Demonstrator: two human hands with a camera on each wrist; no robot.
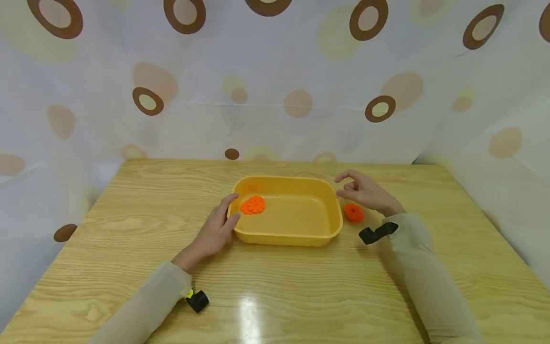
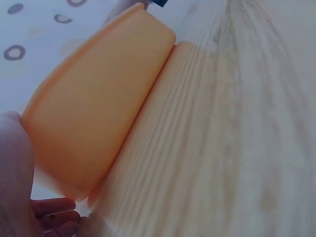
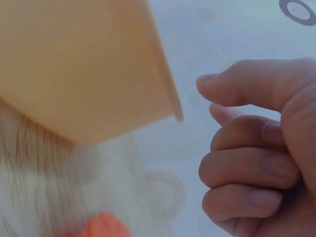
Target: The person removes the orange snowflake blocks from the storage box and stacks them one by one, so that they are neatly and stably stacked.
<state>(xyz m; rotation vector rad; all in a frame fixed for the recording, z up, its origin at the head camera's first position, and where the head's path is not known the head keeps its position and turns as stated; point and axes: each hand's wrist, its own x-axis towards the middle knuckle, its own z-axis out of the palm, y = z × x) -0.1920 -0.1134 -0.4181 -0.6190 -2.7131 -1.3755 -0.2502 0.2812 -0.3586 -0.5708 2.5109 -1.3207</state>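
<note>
A yellow plastic tub [image 1: 292, 239] stands on the table. My left hand [image 1: 215, 229] grips its left end, thumb and index finger hooked over the rim; in the left wrist view the lower fingers [image 2: 59, 212] lie by the tub's outer wall. Flat orange flower-like pieces [image 1: 253, 205] lie inside at the left. Beside the right rim hovers my right hand [image 1: 365, 193], with thumb and index finger apart, the other fingers curled, and nothing held. A round orange piece with a dark central hole [image 1: 354, 213] rests on the table just below that hand.
The wooden table [image 1: 301, 291] reaches back to a patterned cloth [image 1: 266, 129], which also hangs along both sides. Black wrist cameras sit on the left sleeve [image 1: 146, 301] and right sleeve [image 1: 434, 282].
</note>
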